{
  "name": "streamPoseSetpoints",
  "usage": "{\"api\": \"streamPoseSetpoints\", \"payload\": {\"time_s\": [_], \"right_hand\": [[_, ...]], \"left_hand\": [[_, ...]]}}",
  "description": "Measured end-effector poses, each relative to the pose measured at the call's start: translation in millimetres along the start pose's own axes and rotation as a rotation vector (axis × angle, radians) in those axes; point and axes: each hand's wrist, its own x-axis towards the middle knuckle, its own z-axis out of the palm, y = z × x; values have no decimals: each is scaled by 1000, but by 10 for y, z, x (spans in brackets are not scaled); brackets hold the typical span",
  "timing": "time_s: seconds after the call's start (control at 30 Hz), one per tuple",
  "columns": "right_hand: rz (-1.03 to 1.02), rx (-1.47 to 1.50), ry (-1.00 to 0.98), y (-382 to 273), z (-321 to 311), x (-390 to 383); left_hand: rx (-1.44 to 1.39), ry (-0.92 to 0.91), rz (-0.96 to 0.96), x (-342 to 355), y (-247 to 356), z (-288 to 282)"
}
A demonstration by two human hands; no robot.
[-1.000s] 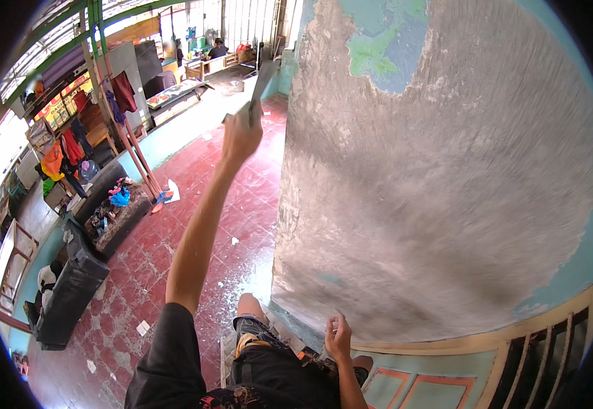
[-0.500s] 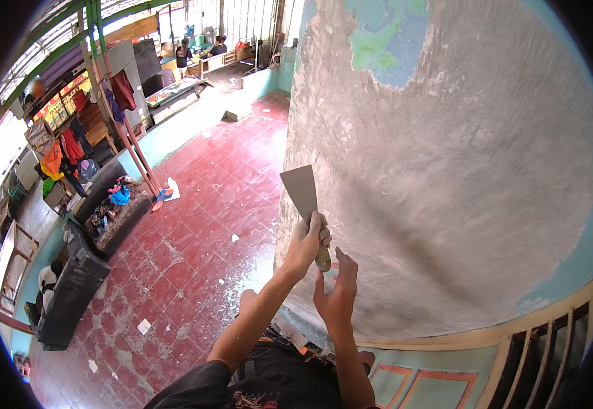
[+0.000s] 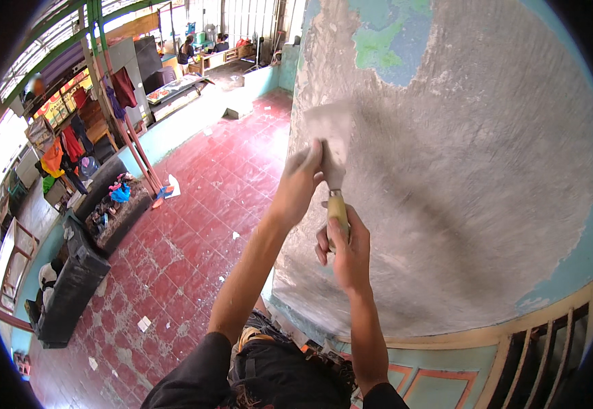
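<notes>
Scraper lies clasped in the right grip; a slip could nick the left grip above, its hold unclear.

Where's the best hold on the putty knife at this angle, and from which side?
Probably its yellow-green handle, from below, where the right hand grips it. The handle is slim and points down toward the body, while the thin, broad blade flares upward. The left hand is at the blade; blur hides whether they touch.
</notes>
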Motion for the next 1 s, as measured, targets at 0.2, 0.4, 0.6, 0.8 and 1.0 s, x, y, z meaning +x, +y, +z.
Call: {"api": "streamPoseSetpoints", "payload": {"time_s": [0.2,0.4,0.6,0.8,1.0], "right_hand": [[-53,130,-54,-115,207,434],[-196,26,42,16,324,541],[-414,-351,122,174,319,617],[-417,-520,158,40,352,702],[-483,-445,214,205,385,600]], "left_hand": [[-167,-61,40,626,-51,-134],[-140,180,18,583,110,163],[-42,208,18,755,-11,23],[18,306,68,882,151,57],[-75,205,8,916,-201,-65]]}}
